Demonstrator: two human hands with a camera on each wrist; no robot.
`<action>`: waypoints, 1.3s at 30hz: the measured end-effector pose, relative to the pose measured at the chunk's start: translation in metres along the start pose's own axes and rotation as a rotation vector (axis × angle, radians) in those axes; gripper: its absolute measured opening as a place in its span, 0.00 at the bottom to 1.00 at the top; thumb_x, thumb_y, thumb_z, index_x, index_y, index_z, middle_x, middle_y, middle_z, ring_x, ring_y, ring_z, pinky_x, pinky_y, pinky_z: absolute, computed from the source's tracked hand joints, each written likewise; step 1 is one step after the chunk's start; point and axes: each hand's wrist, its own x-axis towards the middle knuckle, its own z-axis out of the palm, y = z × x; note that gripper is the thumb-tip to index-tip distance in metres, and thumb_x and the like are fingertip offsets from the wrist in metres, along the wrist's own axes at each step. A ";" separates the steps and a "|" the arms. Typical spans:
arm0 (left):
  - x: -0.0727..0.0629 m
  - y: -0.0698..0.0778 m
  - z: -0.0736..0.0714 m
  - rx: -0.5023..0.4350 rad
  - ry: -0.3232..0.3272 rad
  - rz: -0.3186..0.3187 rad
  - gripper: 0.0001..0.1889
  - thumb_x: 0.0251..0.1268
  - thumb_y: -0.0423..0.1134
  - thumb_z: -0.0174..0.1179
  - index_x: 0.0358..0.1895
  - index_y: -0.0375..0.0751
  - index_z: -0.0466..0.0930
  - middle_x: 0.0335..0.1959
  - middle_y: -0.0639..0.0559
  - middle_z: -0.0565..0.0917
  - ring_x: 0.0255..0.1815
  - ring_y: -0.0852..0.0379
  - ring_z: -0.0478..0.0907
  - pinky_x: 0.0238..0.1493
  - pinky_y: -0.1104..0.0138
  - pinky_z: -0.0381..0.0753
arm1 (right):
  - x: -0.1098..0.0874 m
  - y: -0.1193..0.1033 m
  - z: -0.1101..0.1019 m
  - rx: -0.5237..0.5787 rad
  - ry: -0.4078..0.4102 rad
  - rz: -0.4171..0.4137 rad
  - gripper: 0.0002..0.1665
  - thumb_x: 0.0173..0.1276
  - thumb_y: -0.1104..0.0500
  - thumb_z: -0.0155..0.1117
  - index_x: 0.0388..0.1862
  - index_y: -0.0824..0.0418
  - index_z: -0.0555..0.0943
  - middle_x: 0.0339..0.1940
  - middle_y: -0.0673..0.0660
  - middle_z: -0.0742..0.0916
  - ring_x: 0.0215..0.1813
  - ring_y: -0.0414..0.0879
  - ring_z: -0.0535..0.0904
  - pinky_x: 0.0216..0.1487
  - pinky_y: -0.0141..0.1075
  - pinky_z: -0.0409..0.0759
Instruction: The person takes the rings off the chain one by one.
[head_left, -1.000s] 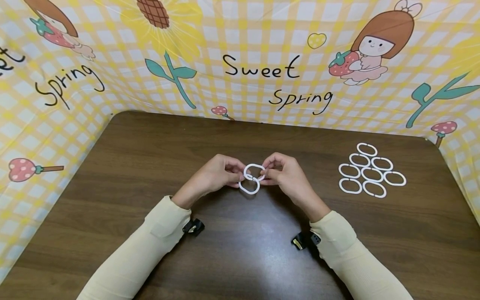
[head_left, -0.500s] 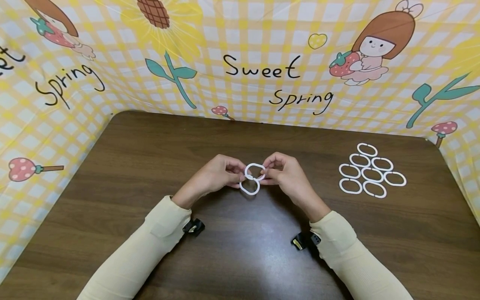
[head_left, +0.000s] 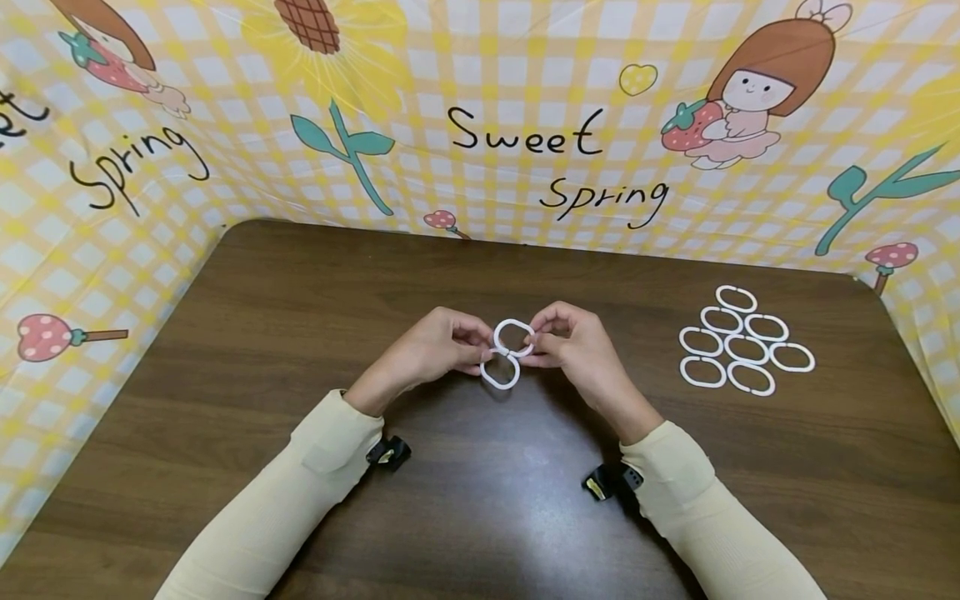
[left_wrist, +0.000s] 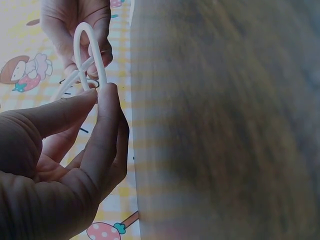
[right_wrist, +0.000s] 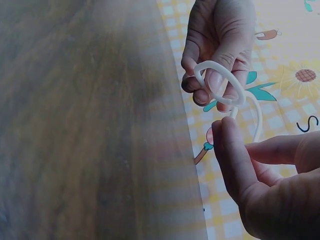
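Note:
In the head view, my left hand [head_left: 441,347] and right hand [head_left: 576,348] face each other over the middle of the table. Thumb and fingers of the left hand pinch the lower white plastic link [head_left: 500,387], an oval ring. The right hand pinches a second link, the upper one [head_left: 513,322], by its right side. The two links meet at the lower link's top edge, crossing each other there. From the left wrist, the left hand's link [left_wrist: 102,65] appears nearly edge-on between thumb and fingertip. In the right wrist view, the right hand's link [right_wrist: 258,115] slants behind the other.
Several more white links [head_left: 745,350] lie flat in a rough triangle at the right of the dark wooden table [head_left: 315,283]. A yellow checked cloth [head_left: 420,75] with printed pictures rises behind and beside the table. Black cameras [head_left: 389,453] sit at both wrists.
The upper link has shifted slightly up and to the right with the right hand, and it overlaps the lower link less. The left hand has barely moved.

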 end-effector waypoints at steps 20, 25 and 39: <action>0.000 0.000 -0.001 -0.010 0.016 -0.038 0.10 0.72 0.25 0.62 0.52 0.28 0.87 0.43 0.38 0.88 0.37 0.59 0.84 0.41 0.69 0.89 | -0.010 0.000 -0.038 -0.036 0.069 -0.028 0.10 0.69 0.78 0.55 0.48 0.83 0.73 0.35 0.58 0.82 0.39 0.46 0.87 0.42 0.39 0.90; 0.000 0.002 -0.001 -0.010 0.020 -0.050 0.10 0.72 0.25 0.62 0.52 0.28 0.87 0.44 0.38 0.88 0.37 0.59 0.85 0.41 0.69 0.88 | -0.019 -0.001 -0.060 -0.059 0.082 -0.043 0.09 0.70 0.77 0.56 0.47 0.83 0.73 0.35 0.57 0.83 0.39 0.44 0.87 0.42 0.39 0.90; 0.000 0.004 -0.001 0.007 0.023 -0.056 0.10 0.72 0.26 0.62 0.52 0.30 0.87 0.44 0.38 0.87 0.36 0.60 0.85 0.42 0.68 0.89 | -0.045 -0.006 -0.133 -0.093 0.157 -0.100 0.09 0.72 0.76 0.59 0.39 0.66 0.84 0.32 0.49 0.86 0.33 0.41 0.89 0.38 0.36 0.90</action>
